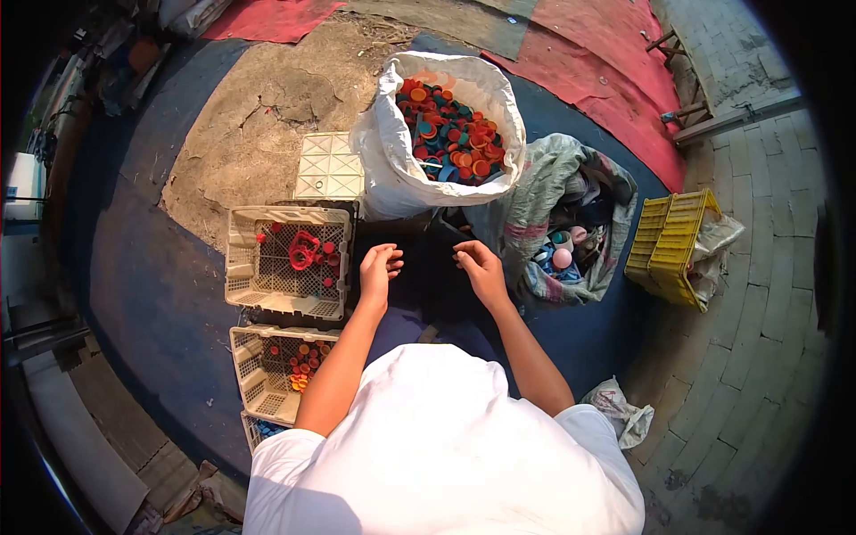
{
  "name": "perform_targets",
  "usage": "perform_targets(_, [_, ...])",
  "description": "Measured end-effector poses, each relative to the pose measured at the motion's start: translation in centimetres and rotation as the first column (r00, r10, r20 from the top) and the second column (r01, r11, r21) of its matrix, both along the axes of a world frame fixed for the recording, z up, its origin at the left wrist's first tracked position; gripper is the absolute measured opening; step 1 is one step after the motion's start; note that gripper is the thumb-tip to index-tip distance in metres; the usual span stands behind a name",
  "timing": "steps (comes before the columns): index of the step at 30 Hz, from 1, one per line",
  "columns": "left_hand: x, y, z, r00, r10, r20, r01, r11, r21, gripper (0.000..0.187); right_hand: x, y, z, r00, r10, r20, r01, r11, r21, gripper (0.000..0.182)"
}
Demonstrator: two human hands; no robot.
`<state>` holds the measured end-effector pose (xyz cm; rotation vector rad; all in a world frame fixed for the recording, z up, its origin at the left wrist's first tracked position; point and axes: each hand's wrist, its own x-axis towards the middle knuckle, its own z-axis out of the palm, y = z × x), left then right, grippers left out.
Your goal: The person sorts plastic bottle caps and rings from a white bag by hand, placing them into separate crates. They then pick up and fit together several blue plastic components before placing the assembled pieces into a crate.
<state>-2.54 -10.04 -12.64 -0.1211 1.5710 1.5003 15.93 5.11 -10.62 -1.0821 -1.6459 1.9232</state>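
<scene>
My left hand [378, 273] hovers over the dark area before my lap, fingers loosely bent and a little apart, with nothing visible in it. Facing it across a gap, my right hand [482, 271] has its fingers half curled inward, and no object shows in it either. Just beyond both hands stands a white woven sack [385, 174] full of red, orange and green plastic bottle caps [455, 134]. Left of my left hand is a beige plastic crate [239, 267] with red caps and a red ring-shaped piece [304, 251] inside.
A second beige crate [252, 392] holds red and orange caps, with blue pieces in another below it. To the right stand an open grey-green sack [535, 192] of mixed plastic items and a yellow crate [655, 236]. A crumpled white bag [615, 410] lies near my right elbow.
</scene>
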Motion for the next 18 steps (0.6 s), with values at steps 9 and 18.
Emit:
perform_targets(9, [-9.7,14.3,9.0,-0.016,-0.191,-0.981,0.602,0.782,-0.162,0.012,-4.0,6.8,5.7,0.947,-0.313,0.069,0.213,0.775,0.595,0.014])
perform_targets(18, [-13.1,16.2,7.0,-0.366,-0.553,-0.748,0.542,0.527,-0.655,0.027,-10.6,10.6,5.7,0.964,-0.216,0.158,0.035,0.686,0.727,0.014])
